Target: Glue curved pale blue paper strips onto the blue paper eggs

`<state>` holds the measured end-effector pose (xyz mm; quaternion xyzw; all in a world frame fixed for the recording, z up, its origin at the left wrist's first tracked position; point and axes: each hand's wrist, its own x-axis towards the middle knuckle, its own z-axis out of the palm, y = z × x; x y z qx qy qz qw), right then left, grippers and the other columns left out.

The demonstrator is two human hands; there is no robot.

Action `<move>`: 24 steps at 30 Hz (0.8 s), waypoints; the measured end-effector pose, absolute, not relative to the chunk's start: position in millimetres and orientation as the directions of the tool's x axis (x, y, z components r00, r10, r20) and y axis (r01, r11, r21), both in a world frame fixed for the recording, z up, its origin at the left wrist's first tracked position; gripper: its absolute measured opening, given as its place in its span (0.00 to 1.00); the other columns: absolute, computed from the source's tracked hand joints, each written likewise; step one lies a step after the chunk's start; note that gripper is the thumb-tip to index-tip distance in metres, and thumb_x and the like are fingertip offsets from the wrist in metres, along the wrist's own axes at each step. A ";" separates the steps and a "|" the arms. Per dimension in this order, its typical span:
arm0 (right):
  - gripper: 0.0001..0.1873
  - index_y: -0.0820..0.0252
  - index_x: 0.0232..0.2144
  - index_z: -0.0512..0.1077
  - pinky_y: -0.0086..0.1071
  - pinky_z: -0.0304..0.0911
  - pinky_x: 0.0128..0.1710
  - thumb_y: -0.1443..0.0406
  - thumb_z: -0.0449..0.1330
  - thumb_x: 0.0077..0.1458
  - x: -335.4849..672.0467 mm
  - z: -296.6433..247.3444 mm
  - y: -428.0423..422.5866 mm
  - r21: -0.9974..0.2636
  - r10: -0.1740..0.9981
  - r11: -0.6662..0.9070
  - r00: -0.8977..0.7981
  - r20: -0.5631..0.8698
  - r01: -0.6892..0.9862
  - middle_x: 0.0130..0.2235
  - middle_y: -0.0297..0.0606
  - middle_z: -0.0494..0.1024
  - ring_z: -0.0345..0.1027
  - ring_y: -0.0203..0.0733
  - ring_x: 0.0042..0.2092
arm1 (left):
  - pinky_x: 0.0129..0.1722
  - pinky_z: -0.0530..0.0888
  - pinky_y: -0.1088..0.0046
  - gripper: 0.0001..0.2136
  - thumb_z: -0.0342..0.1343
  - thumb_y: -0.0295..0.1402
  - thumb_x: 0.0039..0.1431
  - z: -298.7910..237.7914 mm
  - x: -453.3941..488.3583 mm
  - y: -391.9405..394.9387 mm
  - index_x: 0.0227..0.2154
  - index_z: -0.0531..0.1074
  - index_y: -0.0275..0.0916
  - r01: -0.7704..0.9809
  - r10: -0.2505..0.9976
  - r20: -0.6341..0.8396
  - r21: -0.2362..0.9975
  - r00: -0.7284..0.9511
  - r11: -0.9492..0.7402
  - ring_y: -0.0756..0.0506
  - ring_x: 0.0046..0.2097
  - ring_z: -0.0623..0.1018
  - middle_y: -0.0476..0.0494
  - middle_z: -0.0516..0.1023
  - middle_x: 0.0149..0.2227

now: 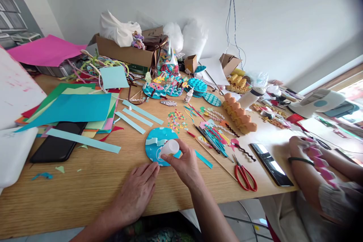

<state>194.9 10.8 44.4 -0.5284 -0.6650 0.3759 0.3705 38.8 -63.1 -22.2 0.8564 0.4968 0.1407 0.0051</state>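
Observation:
A round blue disc (154, 136) lies on the table, with a wavy light-blue paper strip (156, 141) across it and white marks on its lower part. My right hand (185, 160) grips a white glue bottle (171, 146), tipped nozzle-down over the disc; its base faces me and the nozzle is hidden. Flat on the wood, my left hand (138, 185) has its fingers stretched out, the tips at the disc's near edge. Pale blue paper strips (138, 115) lie beyond the disc to the left. Colourful confetti (176, 120) is scattered just behind it.
Red-handled scissors (245, 177), a wooden stick (215, 159), pencils (208, 140) and a phone (270, 164) lie to the right. Coloured paper sheets (73, 109) cover another phone (59, 143) at left. A co-worker's hands (303, 151) hold pink egg-carton cups (319, 162).

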 end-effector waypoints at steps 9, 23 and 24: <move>0.10 0.58 0.28 0.72 0.29 0.60 0.33 0.60 0.64 0.41 194.5 45.3 16.3 -0.884 0.980 0.178 -0.160 0.119 0.432 0.28 0.33 0.75 0.67 0.40 0.32 | 0.45 0.71 0.60 0.19 0.47 0.23 0.56 -13.0 42.9 -58.1 0.52 0.64 0.31 0.850 0.850 0.215 0.123 0.481 -0.512 0.40 0.49 0.72 0.38 0.72 0.51; 0.09 0.58 0.26 0.72 0.27 0.59 0.31 0.61 0.66 0.40 195.2 40.1 17.0 -0.866 0.977 0.202 -0.153 0.147 0.457 0.27 0.30 0.74 0.66 0.38 0.30 | 0.46 0.70 0.60 0.18 0.47 0.24 0.57 -12.6 46.0 -56.4 0.52 0.64 0.32 0.850 0.854 0.211 0.137 0.476 -0.508 0.40 0.50 0.71 0.39 0.72 0.51; 0.09 0.58 0.26 0.72 0.27 0.59 0.31 0.61 0.66 0.40 195.0 39.8 16.8 -0.866 0.977 0.205 -0.150 0.152 0.457 0.26 0.30 0.74 0.66 0.38 0.30 | 0.46 0.70 0.61 0.18 0.47 0.24 0.57 -12.3 46.2 -56.2 0.52 0.64 0.32 0.851 0.855 0.208 0.137 0.475 -0.507 0.40 0.50 0.71 0.39 0.72 0.51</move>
